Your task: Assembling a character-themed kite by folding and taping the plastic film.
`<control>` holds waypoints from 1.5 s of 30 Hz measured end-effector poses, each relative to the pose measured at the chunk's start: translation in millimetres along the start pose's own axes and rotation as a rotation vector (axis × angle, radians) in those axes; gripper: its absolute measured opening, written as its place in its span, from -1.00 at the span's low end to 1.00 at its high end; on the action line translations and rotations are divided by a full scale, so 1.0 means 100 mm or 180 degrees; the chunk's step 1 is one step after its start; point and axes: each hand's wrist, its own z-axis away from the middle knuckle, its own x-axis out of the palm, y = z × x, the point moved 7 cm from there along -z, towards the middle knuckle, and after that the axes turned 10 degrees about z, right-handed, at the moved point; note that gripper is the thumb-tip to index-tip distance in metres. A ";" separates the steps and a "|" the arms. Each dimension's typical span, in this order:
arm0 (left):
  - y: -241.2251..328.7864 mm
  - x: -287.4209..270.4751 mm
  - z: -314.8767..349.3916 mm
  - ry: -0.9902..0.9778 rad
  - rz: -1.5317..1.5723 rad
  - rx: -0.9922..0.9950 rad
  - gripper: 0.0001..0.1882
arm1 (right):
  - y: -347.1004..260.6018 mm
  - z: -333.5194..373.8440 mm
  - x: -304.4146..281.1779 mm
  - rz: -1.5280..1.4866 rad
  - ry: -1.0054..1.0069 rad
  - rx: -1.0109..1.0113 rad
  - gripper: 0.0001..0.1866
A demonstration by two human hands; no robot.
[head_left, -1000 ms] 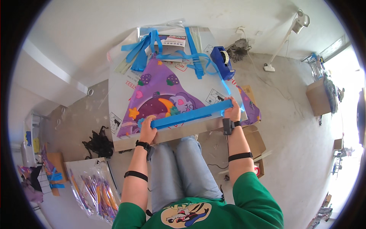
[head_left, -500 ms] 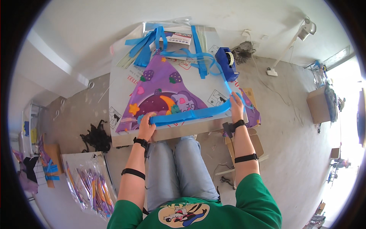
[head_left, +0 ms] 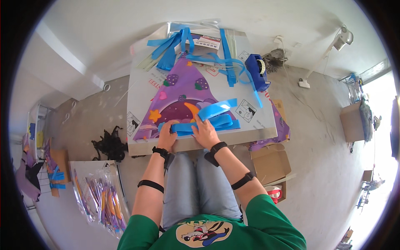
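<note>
My left hand [head_left: 167,136] grips the left end of a wide blue ribbon [head_left: 223,109] at the near edge of a printed board laid as a work surface [head_left: 258,121]. Close to it, my right hand [head_left: 205,133] is closed on the same ribbon, which lies in stacked loops. One loop rises above the right hand, its free end pointing right. Beneath the ribbon a purple triangular sheet [head_left: 181,85] printed with stars, berries and a moon lies flat, its lower part partly covered.
A blue tape dispenser [head_left: 257,74] stands at the board's right side. More blue ribbons [head_left: 168,57], thin pale rods [head_left: 234,43] and a small box [head_left: 204,43] are at the far side. An open cardboard box [head_left: 271,160] sits on the floor at right, a black heap [head_left: 110,143] at left.
My right hand has moved left from the board's right side to near my left hand, bringing the ribbon back over itself. The ribbon is now separate from the strip hanging by the dispenser.
</note>
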 end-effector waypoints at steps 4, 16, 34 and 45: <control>-0.06 -0.02 0.02 0.0123 -0.0046 -0.0090 -0.51 | -0.23 0.02 0.29 -0.0001 -0.0193 0.0031 -0.38; 0.13 0.03 -0.20 -0.0313 -0.0002 -0.0174 -0.35 | -0.36 0.12 0.65 0.0359 -0.0313 -0.0021 -0.33; 0.12 0.31 -0.32 -0.0948 0.0074 -0.0369 -0.31 | -0.36 0.13 0.72 -0.0011 -0.0124 -0.0393 -0.66; 0.11 0.35 -0.36 -0.1015 -0.0166 -0.0446 -0.31 | -0.29 0.14 0.67 -0.0699 -0.0186 -0.0017 -0.71</control>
